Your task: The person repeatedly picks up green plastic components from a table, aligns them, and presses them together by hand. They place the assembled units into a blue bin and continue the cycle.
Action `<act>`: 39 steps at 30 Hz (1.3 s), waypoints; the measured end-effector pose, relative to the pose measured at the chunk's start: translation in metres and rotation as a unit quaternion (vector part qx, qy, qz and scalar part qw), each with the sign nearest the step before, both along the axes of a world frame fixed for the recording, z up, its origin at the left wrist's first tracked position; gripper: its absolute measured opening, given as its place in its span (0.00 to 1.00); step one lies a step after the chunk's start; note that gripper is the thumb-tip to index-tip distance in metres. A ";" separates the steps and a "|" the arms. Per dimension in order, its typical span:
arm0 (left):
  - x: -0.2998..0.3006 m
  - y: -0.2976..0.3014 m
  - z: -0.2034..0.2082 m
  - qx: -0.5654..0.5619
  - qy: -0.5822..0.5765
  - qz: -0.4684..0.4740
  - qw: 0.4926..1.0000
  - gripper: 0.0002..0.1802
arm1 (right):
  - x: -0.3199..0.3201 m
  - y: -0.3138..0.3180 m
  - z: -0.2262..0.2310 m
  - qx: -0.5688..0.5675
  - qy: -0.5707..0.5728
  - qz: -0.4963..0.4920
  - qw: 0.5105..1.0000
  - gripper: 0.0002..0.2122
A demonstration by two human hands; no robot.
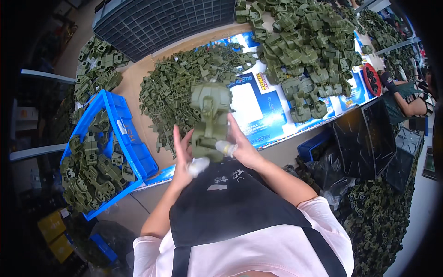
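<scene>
An olive-green plastic toy vehicle body (210, 106) is held upright in front of my apron, slightly blurred. My left hand (182, 161) grips its lower left side, fingers stretched along the edge. On the lower right, my right hand (244, 150) holds it with the thumb over the front. Both thumbs have whitish wraps; the right one (226, 147) also shows a yellow band. Behind the toy, a heap of small green plastic parts (170, 87) covers part of the table. The undersides of my fingers are hidden by the toy.
A blue crate (138, 152) with green parts stands at left. Larger green bodies (314, 41) are piled at the far right of the table. A black crate (166, 27) stands at the back. Dark bins (364, 138) and another person's arm (410, 104) are at right.
</scene>
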State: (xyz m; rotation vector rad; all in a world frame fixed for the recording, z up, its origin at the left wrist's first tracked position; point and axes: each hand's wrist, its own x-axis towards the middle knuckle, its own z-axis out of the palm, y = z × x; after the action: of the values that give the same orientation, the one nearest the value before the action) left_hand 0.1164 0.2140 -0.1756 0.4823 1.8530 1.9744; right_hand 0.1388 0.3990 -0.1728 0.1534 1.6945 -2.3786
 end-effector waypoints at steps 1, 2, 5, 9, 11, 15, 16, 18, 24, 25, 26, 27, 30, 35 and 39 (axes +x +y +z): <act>-0.001 0.003 -0.003 -0.002 -0.092 0.015 0.996 0.62 | 0.007 0.001 -0.004 0.017 -0.006 0.035 0.999 0.43; 0.002 -0.001 -0.015 -0.057 -0.056 0.005 0.997 0.58 | 0.008 0.001 -0.005 0.077 0.000 0.084 0.994 0.45; 0.007 0.014 -0.013 -0.061 -0.098 0.095 0.989 0.58 | 0.011 -0.005 -0.008 0.133 0.067 0.104 0.983 0.49; 0.006 0.006 -0.014 -0.078 -0.089 0.030 0.993 0.57 | 0.011 0.006 -0.015 0.164 0.056 0.137 0.975 0.51; 0.011 0.007 -0.013 -0.120 -0.039 0.018 0.992 0.56 | 0.016 0.008 -0.016 0.185 0.086 0.125 0.971 0.47; 0.004 0.011 -0.014 -0.205 0.091 0.191 0.956 0.49 | 0.020 0.018 -0.053 0.329 0.100 -0.112 0.932 0.42; -0.009 -0.003 -0.011 -0.190 0.054 0.230 0.953 0.49 | 0.009 0.035 -0.044 0.268 0.046 -0.216 0.938 0.43; -0.031 -0.027 -0.007 -0.082 -0.036 0.255 0.963 0.44 | 0.005 0.083 -0.079 0.539 -0.026 -0.167 0.825 0.47; -0.047 -0.054 -0.006 0.242 -0.370 0.137 0.886 0.34 | -0.056 0.094 -0.094 0.705 0.081 -0.096 0.698 0.29; -0.048 -0.048 -0.003 0.229 -0.383 0.135 0.885 0.38 | -0.075 0.086 -0.089 0.666 0.190 -0.140 0.708 0.24; -0.051 -0.043 -0.004 0.230 -0.366 0.113 0.895 0.38 | -0.101 0.068 -0.078 0.598 0.234 -0.129 0.755 0.19; -0.054 -0.039 -0.005 0.230 -0.350 0.090 0.904 0.38 | -0.125 0.049 -0.069 0.526 0.275 -0.118 0.796 0.14; -0.062 -0.034 -0.026 0.181 -0.339 0.093 0.919 0.37 | -0.171 0.028 -0.081 0.597 0.218 -0.027 0.772 0.11; -0.070 -0.038 -0.034 0.052 -0.351 0.137 0.925 0.32 | -0.161 0.042 -0.096 0.569 0.241 0.006 0.786 0.09; -0.075 -0.021 -0.004 0.026 -0.324 0.038 0.945 0.43 | -0.096 0.047 -0.016 0.423 0.181 -0.006 0.888 0.10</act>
State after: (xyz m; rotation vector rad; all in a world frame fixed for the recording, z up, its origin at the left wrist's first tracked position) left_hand 0.0417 0.1928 -0.1796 -0.2205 1.4140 1.9167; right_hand 0.0429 0.4460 -0.1886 -0.1644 2.8055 -1.5549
